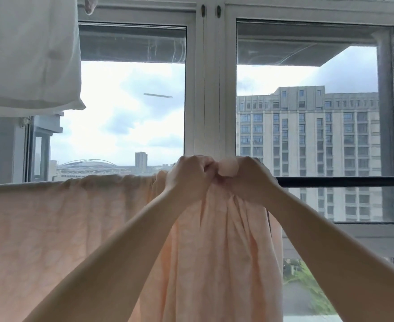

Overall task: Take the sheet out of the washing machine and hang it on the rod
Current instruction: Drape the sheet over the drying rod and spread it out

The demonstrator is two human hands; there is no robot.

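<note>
The pale peach, faintly patterned cotton sheet [51, 228] is draped over the dark horizontal metal rod [342, 181], which runs across the scene in front of the white-framed window [211, 89]. To the left the sheet is spread flat along the rod; at centre it is gathered into a thick bunch of vertical folds, and the rod to the right of the bunch is bare. The left hand [186, 180] and the right hand [249, 180] are held knuckle to knuckle at the top of the bunch, at rod height, with the fingers of both curled round gathered cloth; a small fold of fabric is seen pinched up above the right hand's fingers [228, 169]. A white cloth item [28, 54] hangs higher up at far left, apart from the sheet. Judged step: spreading the bunched part rightward along the bare rod. For this to be done well, the top edge should be kept gripped while the hands are drawn apart along the rod, so that folds are released evenly. The cloth should be lifted slightly rather than dragged, since a damp sheet is likely to cling and pull the spread section askew. The hang on the near and far sides should be balanced, otherwise the sheet may slide off.
</note>
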